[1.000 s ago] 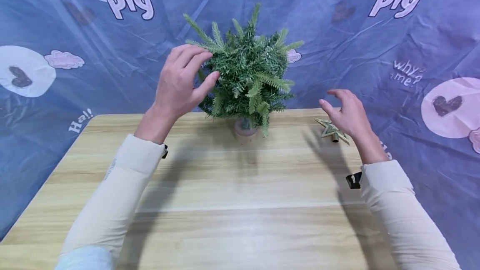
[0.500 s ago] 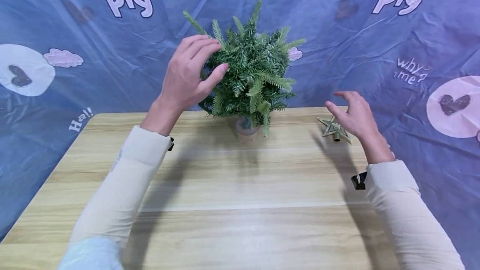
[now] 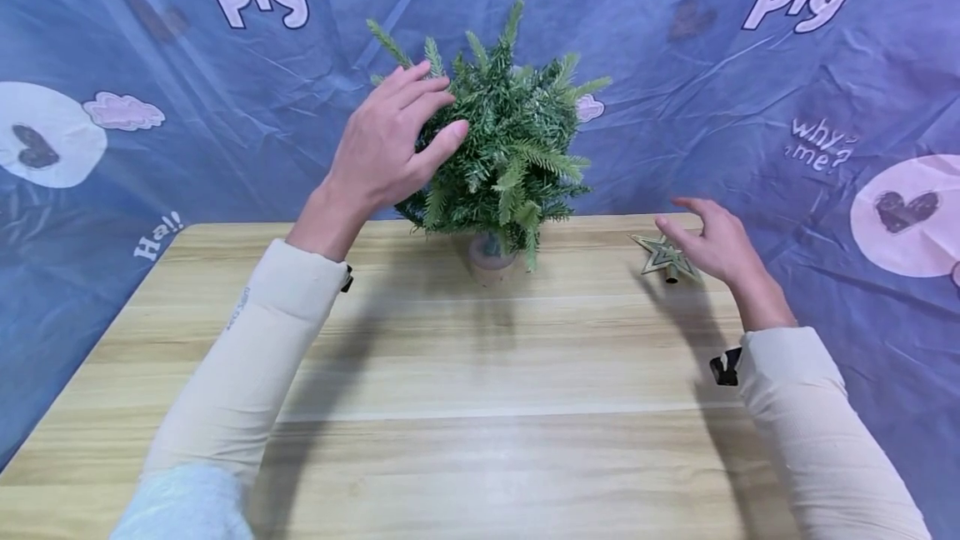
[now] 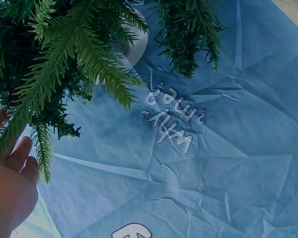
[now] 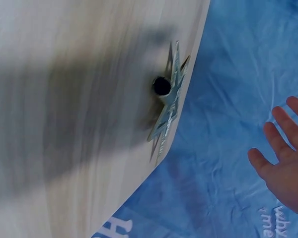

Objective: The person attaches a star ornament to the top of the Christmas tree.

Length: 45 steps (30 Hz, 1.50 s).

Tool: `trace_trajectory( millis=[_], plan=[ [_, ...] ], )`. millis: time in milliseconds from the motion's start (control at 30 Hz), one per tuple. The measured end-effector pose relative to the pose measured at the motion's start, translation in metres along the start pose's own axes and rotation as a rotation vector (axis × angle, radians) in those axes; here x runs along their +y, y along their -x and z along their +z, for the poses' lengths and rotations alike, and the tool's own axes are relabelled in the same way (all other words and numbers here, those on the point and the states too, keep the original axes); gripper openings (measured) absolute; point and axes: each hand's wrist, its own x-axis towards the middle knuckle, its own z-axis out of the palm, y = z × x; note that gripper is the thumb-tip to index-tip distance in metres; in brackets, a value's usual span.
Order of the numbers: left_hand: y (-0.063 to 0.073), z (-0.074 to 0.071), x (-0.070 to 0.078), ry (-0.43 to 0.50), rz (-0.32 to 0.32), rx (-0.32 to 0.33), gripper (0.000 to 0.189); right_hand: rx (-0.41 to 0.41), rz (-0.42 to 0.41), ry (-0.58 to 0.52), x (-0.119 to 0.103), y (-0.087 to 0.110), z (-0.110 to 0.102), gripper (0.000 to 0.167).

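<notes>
A small artificial Christmas tree (image 3: 510,140) stands upright in a pale pot (image 3: 492,262) at the back of the table. My left hand (image 3: 393,140) is at the tree's left side, fingers spread and relaxed, overlapping the branches in the head view. In the left wrist view, the fingers (image 4: 21,157) lie right by a hanging green sprig. Off to the right, a gold star tree topper (image 3: 664,257) with a short tube socket lies near the table's back right corner. My right hand (image 3: 716,244) hovers just over the star's right side, fingers loose, holding nothing.
The wooden table (image 3: 480,373) ends at a back edge close behind the tree and star. A blue printed cloth (image 3: 315,107) hangs behind and along both sides. A dark wrist device (image 3: 725,367) sits at the right cuff.
My left hand has moved up and right, further over the tree's left branches. The right hand has shifted slightly right and lower, nearer the star. Tree and star stay in place.
</notes>
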Motion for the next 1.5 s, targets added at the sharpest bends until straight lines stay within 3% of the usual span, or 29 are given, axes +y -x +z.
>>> trace_trajectory(
  millis=[333,533,767,867,1233,1500],
  plan=[
    [-0.003,0.004,0.003,0.034,-0.043,-0.027,0.053,-0.055,0.050,-0.016,0.020,0.004,-0.005,0.076],
    [-0.004,0.005,0.005,-0.001,-0.059,-0.032,0.053,-0.065,0.076,-0.057,0.030,0.008,-0.007,0.078],
    [-0.006,0.006,0.007,-0.075,0.000,-0.078,0.058,-0.023,0.083,-0.094,0.040,0.010,-0.007,0.073],
    [-0.006,0.006,0.007,-0.073,-0.009,-0.093,0.060,-0.023,0.089,-0.102,0.044,0.011,-0.007,0.072],
    [-0.006,0.007,0.010,-0.089,-0.058,-0.135,0.071,-0.124,0.144,-0.112,0.061,0.015,-0.003,0.087],
    [-0.006,0.011,0.011,-0.120,-0.054,-0.097,0.072,-0.139,0.164,-0.143,0.067,0.017,0.002,0.088]
  ],
)
